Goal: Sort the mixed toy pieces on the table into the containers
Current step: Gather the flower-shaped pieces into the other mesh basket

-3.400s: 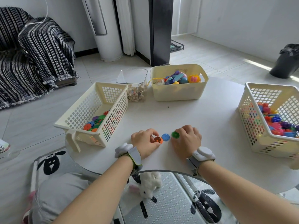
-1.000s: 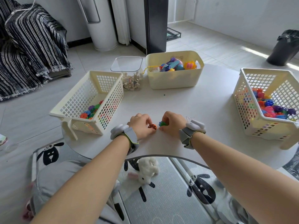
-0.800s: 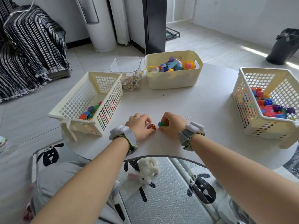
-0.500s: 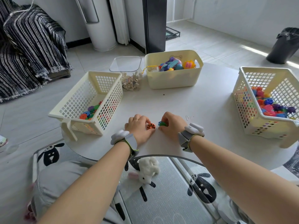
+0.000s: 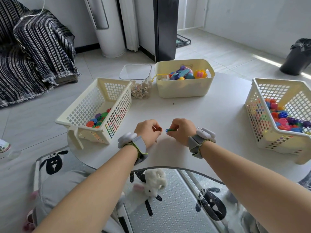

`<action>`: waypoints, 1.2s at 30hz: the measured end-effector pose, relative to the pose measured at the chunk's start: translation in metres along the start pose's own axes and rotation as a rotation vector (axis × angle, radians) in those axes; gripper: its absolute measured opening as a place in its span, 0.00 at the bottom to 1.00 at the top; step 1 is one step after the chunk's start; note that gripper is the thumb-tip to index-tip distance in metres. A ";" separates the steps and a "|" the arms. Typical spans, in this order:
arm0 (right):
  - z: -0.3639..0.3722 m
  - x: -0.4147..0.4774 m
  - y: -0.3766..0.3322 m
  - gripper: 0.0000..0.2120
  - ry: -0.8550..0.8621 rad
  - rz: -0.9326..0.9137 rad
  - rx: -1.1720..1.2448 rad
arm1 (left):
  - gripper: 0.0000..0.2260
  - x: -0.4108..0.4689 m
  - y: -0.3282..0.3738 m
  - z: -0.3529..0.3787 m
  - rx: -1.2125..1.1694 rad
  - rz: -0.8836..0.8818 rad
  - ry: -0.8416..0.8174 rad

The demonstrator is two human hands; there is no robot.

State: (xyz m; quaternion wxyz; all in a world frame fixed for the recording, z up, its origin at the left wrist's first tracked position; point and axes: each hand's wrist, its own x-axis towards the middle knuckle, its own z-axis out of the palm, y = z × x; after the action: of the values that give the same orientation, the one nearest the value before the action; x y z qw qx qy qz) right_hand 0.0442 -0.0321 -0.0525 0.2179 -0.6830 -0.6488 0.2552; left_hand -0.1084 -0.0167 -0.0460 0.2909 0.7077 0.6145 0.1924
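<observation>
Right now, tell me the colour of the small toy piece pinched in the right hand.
Green and blue, head view.

A black floor-standing column (image 5: pixel 165 27) rises from the tiled floor at the top middle. Just left of the column hangs a white curtain (image 5: pixel 128 22), and left of that stands a white cylindrical appliance (image 5: pixel 107 26). Far left of the column sits a sofa under a black-and-white striped throw (image 5: pixel 35 47). Right of the column, low against the wall, lies a small black wire rack (image 5: pixel 183 40); far right of it stands a black bin (image 5: pixel 297 57) — lined with a black bag. Well below the column, under the glass surface, a white plush rabbit (image 5: pixel 154 182) lies on a sheep-patterned grey rug (image 5: pixel 53 163).
</observation>
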 end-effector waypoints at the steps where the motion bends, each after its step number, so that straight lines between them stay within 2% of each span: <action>1: 0.000 0.001 -0.002 0.05 -0.002 0.002 0.031 | 0.02 0.000 0.001 -0.005 -0.037 -0.005 0.004; 5: -0.001 0.007 -0.022 0.06 -0.028 -0.012 0.170 | 0.05 -0.002 0.000 -0.026 -0.089 -0.017 0.058; 11: 0.005 0.025 -0.070 0.10 0.041 -0.112 0.329 | 0.09 -0.004 -0.009 -0.072 0.095 0.038 0.238; 16: 0.024 0.046 -0.136 0.10 0.136 -0.293 0.270 | 0.10 -0.006 -0.021 -0.120 0.201 0.014 0.484; 20: 0.031 0.063 -0.166 0.10 0.157 -0.361 0.205 | 0.10 -0.002 -0.032 -0.150 0.306 -0.057 0.646; 22: 0.033 0.070 -0.177 0.11 0.151 -0.380 0.169 | 0.10 0.003 -0.045 -0.164 0.343 -0.130 0.629; 26: 0.039 0.085 -0.194 0.11 0.096 -0.397 0.071 | 0.08 0.011 -0.062 -0.170 0.342 -0.175 0.451; 29: 0.044 0.091 -0.199 0.13 0.028 -0.376 0.025 | 0.06 0.018 -0.066 -0.164 0.276 -0.196 0.436; 33: 0.051 0.093 -0.194 0.21 -0.085 -0.301 -0.015 | 0.18 0.016 -0.073 -0.157 0.148 -0.216 0.392; 36: 0.047 0.089 -0.182 0.24 -0.098 -0.304 -0.051 | 0.14 0.010 -0.074 -0.153 0.205 -0.155 0.342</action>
State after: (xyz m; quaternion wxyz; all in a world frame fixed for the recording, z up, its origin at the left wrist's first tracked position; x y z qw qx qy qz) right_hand -0.1245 0.0662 0.0197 0.2050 -0.5690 -0.7607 0.2357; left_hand -0.2587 0.0258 0.0208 0.1226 0.6411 0.7240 0.2232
